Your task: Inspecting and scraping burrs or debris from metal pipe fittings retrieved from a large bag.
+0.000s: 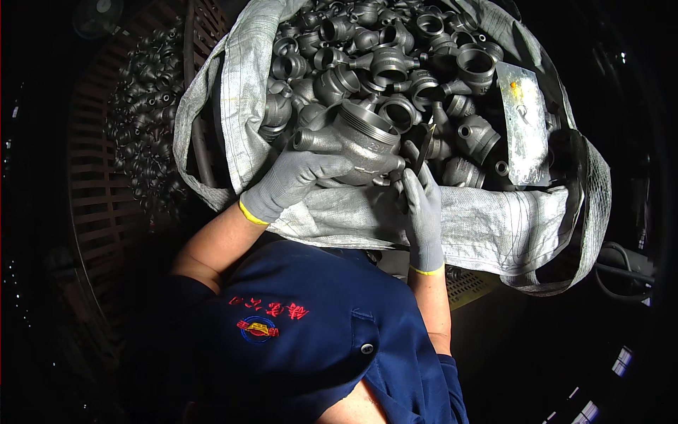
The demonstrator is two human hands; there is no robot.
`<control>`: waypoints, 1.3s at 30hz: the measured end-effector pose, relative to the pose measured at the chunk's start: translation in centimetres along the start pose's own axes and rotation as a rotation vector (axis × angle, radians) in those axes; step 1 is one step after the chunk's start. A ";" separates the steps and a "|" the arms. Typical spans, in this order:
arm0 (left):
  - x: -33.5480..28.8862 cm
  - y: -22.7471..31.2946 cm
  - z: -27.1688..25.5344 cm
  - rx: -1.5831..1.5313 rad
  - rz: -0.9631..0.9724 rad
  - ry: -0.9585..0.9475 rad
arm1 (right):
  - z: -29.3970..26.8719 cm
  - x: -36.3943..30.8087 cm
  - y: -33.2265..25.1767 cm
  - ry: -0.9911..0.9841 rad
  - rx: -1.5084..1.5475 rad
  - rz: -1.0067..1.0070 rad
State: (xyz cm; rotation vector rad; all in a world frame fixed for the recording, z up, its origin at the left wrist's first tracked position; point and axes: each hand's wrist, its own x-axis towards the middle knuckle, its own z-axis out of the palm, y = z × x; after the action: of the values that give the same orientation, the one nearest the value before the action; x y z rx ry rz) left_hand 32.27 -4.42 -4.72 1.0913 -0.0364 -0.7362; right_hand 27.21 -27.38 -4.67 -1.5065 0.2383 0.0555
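In my gloved left hand (295, 180) is a grey cast-metal housing (355, 145) with a wide threaded mouth at the top and narrower side outlets. The fingers and thumb grip its left side, beside the threaded left outlet. My gloved right hand (421, 201) is closed round a dark, slim tool (425, 147), whose exact kind I cannot make out. That tool stands upright next to the housing's right outlet; whether it touches the metal is hidden by the fingers. Both hands are over the near rim of a large white woven sack (494, 219).
Many similar castings (388, 63) fill the sack. A worn metal plate (522, 124) rests upright over them at the right. Sack straps (597, 212) loop out at both sides. To the left, a brown slatted crate (95, 152) holds more small castings (145, 120).
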 end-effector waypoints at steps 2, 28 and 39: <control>-0.1 0.4 0.5 -0.044 -0.038 0.025 | 0.0 -0.6 -0.3 0.016 0.003 -0.049; -0.4 1.6 1.7 0.389 0.445 0.201 | 0.6 -3.4 -3.8 -0.170 -0.618 -0.285; -1.0 2.4 2.8 0.264 0.375 0.192 | 0.8 -3.6 -4.7 -0.195 -0.765 -0.279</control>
State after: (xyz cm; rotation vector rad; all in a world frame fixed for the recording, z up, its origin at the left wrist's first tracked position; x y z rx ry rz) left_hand 31.74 -5.47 -1.13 1.3564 -0.1743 -0.2917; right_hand 24.71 -26.51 0.68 -2.2657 -0.1789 0.0747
